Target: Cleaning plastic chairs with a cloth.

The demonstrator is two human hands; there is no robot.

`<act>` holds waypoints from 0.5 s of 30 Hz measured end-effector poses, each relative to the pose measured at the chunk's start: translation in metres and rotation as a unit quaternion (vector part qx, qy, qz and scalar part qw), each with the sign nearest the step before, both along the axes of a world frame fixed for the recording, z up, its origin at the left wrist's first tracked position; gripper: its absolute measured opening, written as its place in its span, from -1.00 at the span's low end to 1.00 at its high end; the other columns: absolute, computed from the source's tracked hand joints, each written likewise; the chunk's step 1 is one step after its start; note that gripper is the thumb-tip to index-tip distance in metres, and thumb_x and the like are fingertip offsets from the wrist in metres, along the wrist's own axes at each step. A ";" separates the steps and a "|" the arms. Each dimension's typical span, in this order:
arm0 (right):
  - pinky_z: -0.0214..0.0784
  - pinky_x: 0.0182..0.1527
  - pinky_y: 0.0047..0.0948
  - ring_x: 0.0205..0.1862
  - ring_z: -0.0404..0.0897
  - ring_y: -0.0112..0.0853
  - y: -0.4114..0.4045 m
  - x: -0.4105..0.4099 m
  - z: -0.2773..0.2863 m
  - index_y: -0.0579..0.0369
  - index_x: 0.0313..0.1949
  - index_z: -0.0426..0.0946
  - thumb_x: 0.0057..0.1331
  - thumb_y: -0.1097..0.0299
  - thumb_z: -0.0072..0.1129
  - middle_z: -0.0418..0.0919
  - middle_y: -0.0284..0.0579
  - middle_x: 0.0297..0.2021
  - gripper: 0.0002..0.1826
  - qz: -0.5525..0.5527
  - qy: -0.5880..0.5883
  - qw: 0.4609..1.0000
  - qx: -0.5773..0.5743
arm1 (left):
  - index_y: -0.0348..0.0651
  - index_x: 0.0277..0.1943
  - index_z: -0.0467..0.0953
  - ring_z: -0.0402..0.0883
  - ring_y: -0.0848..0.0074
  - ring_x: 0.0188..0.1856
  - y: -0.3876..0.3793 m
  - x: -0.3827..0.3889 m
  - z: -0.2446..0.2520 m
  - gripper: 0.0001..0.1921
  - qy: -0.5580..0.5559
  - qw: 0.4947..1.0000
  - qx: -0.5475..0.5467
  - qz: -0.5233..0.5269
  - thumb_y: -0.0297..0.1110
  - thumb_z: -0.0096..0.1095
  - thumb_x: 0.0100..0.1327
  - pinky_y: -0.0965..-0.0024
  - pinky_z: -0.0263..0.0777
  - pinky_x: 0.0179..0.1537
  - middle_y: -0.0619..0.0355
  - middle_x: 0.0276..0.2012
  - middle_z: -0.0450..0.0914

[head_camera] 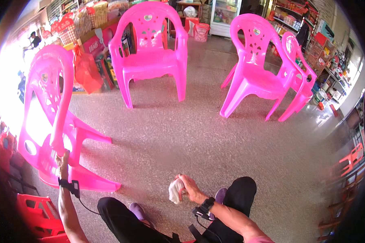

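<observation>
My left hand [62, 162] grips the front of an armrest on a pink plastic armchair [74, 135] at the left. That chair is tilted in the view, its back toward the bright opening. In my right hand [190, 186] is a bunched whitish cloth [175, 192], held above the floor between my knees. A second pink armchair [149, 60] stands upright ahead of me, facing my way. Two more, a pink chair [258, 76] and another pink chair [301, 82] partly behind it, stand at the right.
Red plastic stools [39, 212] are at the lower left. An orange-red plastic bag [85, 71] hangs by a goods counter at the back left. A glass-door fridge [225, 16] and stocked shelves [292, 21] line the back. Speckled floor [194, 133] lies between the chairs.
</observation>
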State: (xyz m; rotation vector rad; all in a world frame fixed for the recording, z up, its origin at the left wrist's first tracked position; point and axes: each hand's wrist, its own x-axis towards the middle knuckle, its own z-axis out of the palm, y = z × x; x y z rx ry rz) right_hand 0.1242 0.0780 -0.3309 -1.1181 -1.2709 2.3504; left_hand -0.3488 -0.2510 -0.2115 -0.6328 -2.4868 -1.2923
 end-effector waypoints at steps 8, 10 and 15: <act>0.44 -0.50 -0.33 -0.38 0.59 -0.41 -0.016 -0.014 0.042 0.01 0.02 0.45 0.41 -0.13 0.01 0.50 -0.17 -0.19 -0.52 0.042 -0.002 0.999 -0.008 | -0.26 0.10 0.43 0.45 0.37 -0.08 -0.038 -0.008 0.033 -0.52 -0.096 0.995 -0.016 0.025 -0.06 0.21 0.30 0.21 0.34 -0.01 0.08 -0.07 0.50; 0.41 -0.54 -0.32 -0.51 0.56 -0.36 -0.014 -0.014 0.041 0.05 0.05 0.42 0.43 -0.09 0.00 0.49 -0.15 -0.20 -0.53 0.061 0.027 0.997 -0.043 | -0.27 0.10 0.44 0.45 0.37 -0.08 -0.037 -0.008 0.031 -0.52 -0.087 0.996 -0.004 0.025 -0.06 0.22 0.29 0.21 0.34 -0.02 0.08 -0.08 0.50; 0.48 -0.45 -0.33 -0.38 0.55 -0.42 -0.014 -0.021 0.026 0.03 0.07 0.43 0.42 -0.13 -0.04 0.48 -0.20 -0.15 -0.50 0.061 -0.001 0.997 -0.052 | -0.28 0.06 0.48 0.46 0.39 -0.10 -0.025 -0.002 0.029 -0.54 -0.056 0.997 0.020 0.044 -0.08 0.25 0.26 0.22 0.35 -0.04 0.10 -0.11 0.53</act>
